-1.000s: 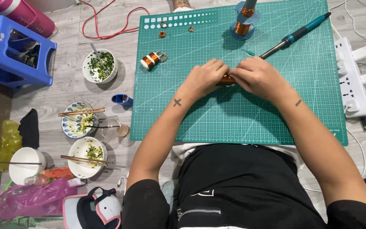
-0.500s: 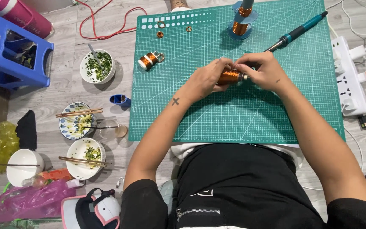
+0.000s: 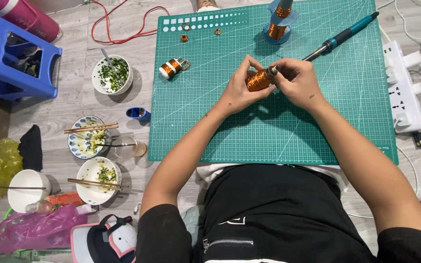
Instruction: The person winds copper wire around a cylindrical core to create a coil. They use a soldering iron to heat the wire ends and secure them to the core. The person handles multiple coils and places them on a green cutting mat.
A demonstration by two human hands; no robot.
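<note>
Both hands meet above the green cutting mat (image 3: 269,131), which lies on the floor. The left hand (image 3: 239,90) wraps a copper wire spool (image 3: 258,80), fingers curled around it, while the right hand (image 3: 296,80) pinches its grey end. A soldering iron (image 3: 344,35) lies just beyond.

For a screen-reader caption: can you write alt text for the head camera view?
Both hands, left hand and right hand, hold a copper wire spool above a green cutting mat on the floor. A soldering iron and smaller coils lie on the mat; food bowls sit left, a power strip right.
</note>
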